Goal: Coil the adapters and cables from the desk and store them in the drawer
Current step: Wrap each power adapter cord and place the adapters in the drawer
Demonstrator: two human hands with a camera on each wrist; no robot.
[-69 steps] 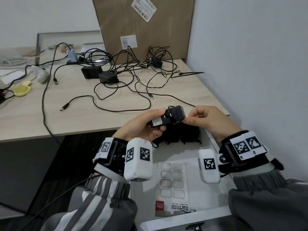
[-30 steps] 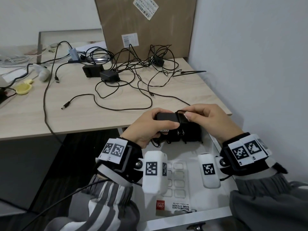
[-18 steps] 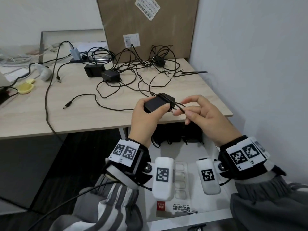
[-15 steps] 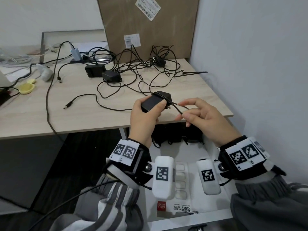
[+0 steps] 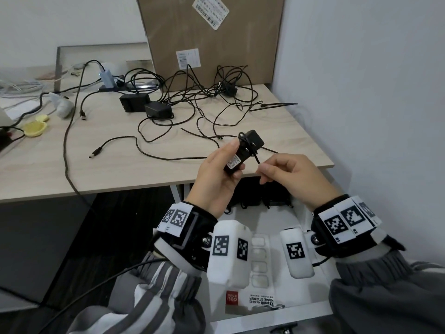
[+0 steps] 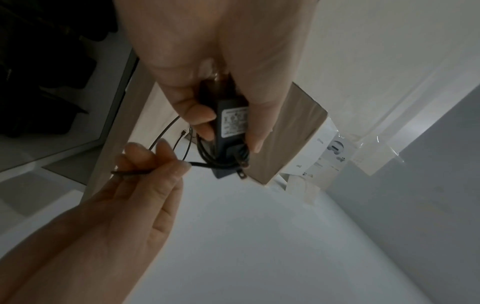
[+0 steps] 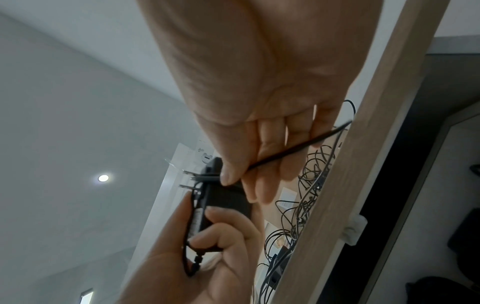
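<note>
Now adapter (image 5: 243, 150) (half-wrapped) in left hand (image 5: 218, 174)

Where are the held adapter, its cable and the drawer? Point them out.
adapter (image 5: 243, 150), head view, on its black body above the label.
cable (image 7: 298, 150), right wrist view, on the stretch crossing the fingers.
drawer (image 5: 277, 319), head view, on its white front rim.

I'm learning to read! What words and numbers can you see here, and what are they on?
"deli" on a red patch of the sticker sheet in the drawer.
"NAME STICKER" and "No.6432" on the same sheet, seen upside down.
Shipping labels on the cardboard box: barcodes and print, too small to read.
Label on the black adapter in the left hand: too blurred to read.
</note>
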